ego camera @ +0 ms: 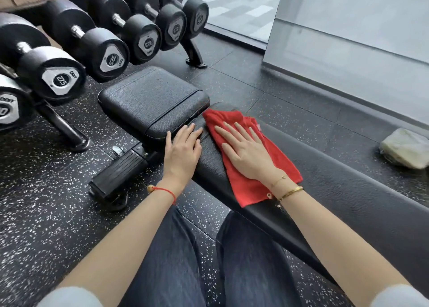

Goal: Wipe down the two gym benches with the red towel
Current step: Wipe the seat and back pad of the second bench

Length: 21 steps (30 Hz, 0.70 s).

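Note:
A black padded gym bench runs from the centre toward the lower right, with its long back pad [343, 190] and a separate seat pad [151, 97] at the far end. The red towel [253, 179] lies spread flat on the back pad near the gap between the pads. My right hand [243, 153] presses flat on the towel with fingers straight and spread. My left hand [183, 151] rests flat on the bench's near edge beside the towel, fingertips touching the seat pad. Only this one bench is in view.
A rack of black dumbbells [109, 51] stands close on the left, its feet on the speckled rubber floor [46, 213]. A crumpled pale cloth [404, 148] lies on the floor at right, by a grey wall base. My knees are just below the bench.

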Motion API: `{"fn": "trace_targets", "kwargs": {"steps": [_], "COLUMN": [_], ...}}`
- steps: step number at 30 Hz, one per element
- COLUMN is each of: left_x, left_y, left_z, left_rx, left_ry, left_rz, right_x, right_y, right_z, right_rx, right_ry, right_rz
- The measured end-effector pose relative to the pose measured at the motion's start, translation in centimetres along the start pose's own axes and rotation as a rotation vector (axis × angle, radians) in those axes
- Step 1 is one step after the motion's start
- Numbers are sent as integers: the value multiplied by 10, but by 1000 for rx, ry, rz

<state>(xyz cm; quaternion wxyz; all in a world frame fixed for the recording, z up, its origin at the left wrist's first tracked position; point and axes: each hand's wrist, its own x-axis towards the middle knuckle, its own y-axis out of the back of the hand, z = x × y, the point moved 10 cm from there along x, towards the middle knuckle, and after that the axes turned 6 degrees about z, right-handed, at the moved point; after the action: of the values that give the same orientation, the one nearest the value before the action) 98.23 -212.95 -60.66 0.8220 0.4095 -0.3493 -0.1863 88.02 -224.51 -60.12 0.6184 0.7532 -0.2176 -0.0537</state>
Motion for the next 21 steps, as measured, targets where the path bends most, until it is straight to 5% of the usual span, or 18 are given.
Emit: {"fn": "trace_targets", "kwargs": {"steps": [7,15,21], "left_x": [7,3,-3], "left_y": [1,5,7], "left_z": [6,15,14], "left_rx": [-105,-85,-111], "left_ry": [35,139,202], "left_rz": [-77,60,164], "right_x": [24,-66,-76], "right_y": [5,12,31], "right_z": [33,-2,78], "right_rx": [-42,-47,-92], "right_ry": [-269,-8,-242], "right_rz": [2,-9,23]}}
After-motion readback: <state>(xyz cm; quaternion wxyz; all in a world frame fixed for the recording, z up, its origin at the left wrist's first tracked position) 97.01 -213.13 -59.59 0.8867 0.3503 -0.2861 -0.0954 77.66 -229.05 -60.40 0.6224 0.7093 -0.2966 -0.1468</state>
